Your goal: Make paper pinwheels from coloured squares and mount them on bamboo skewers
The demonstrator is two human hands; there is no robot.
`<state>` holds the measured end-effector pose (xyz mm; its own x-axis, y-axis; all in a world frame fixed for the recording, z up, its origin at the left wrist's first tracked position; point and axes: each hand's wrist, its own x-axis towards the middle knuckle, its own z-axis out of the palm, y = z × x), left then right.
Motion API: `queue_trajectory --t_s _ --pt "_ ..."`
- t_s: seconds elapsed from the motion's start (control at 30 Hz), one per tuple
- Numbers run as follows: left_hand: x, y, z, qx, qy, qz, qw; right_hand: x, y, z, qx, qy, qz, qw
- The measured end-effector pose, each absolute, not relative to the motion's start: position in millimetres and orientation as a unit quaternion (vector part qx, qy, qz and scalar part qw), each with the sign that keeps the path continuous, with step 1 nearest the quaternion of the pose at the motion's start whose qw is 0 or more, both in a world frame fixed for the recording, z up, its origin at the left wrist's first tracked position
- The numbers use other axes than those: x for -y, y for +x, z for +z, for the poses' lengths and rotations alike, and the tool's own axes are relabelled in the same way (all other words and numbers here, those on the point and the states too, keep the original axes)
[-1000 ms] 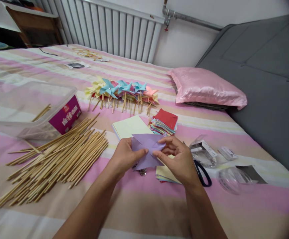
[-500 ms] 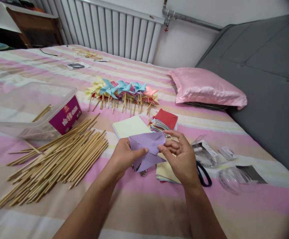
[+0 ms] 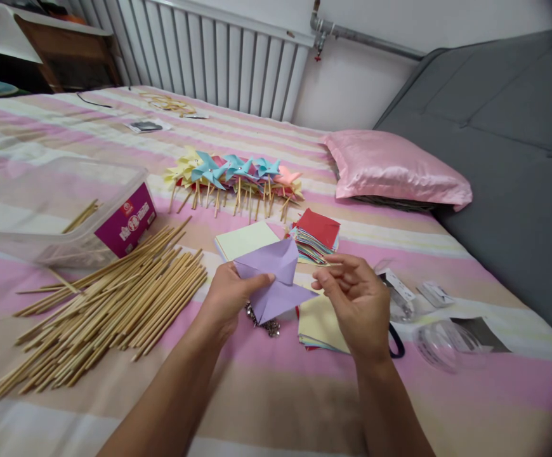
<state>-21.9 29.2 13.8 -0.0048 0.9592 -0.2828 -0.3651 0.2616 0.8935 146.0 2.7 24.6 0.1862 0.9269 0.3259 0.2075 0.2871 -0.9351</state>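
Note:
My left hand [image 3: 226, 295] is closed on a purple paper pinwheel [image 3: 276, 301], its thumb pressing near the middle where the cut corners are folded in. My right hand [image 3: 352, 292] is just to the right of it, apart from the paper, with fingers curled and thumb near the forefinger. Whether something small is pinched there I cannot make out. Beneath the pinwheel lies a little heap of metal pins or fasteners [image 3: 270, 327], partly covered. A stack of pale yellow paper [image 3: 321, 324] lies below my right hand, which also hides most of a dark-handled tool [image 3: 396, 343].
Many thin wooden sticks [image 3: 114, 311] spread at left beside a clear plastic box [image 3: 61, 171]. Finished pinwheels [image 3: 238, 171] lie farther back. Pale square paper [image 3: 245, 240] and a red-topped paper stack [image 3: 316, 228] sit ahead. Clear packaging [image 3: 447, 346] and a pink pillow [image 3: 394, 165] are at right.
My right hand has let go of the purple paper and moved right. In my left hand the pinwheel has turned, with one point now toward the right and more of the metal heap showing.

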Motion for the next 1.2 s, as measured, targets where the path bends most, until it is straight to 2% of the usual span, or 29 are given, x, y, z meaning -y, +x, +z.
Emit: queue_trajectory --t_s 0.07,0.23,0.3,0.83,1.2 --pt "-31 -24 13 -0.482 0.277 0.543 0.63 1 146 26 0.603 -0.483 0.329 0.542" --pt "-34 -26 15 -0.447 0.213 0.562 0.662 5 143 24 0.705 -0.414 0.432 0.379" --pt "-34 -26 16 -0.436 0.199 0.562 0.674 3 141 22 0.713 -0.408 0.446 0.356" --pt "-26 -18 19 -0.405 0.217 0.554 0.694 0 130 14 0.634 -0.443 0.427 0.468" --pt "-20 -11 23 -0.395 0.217 0.565 0.691 2 120 11 0.544 -0.504 0.437 0.509"
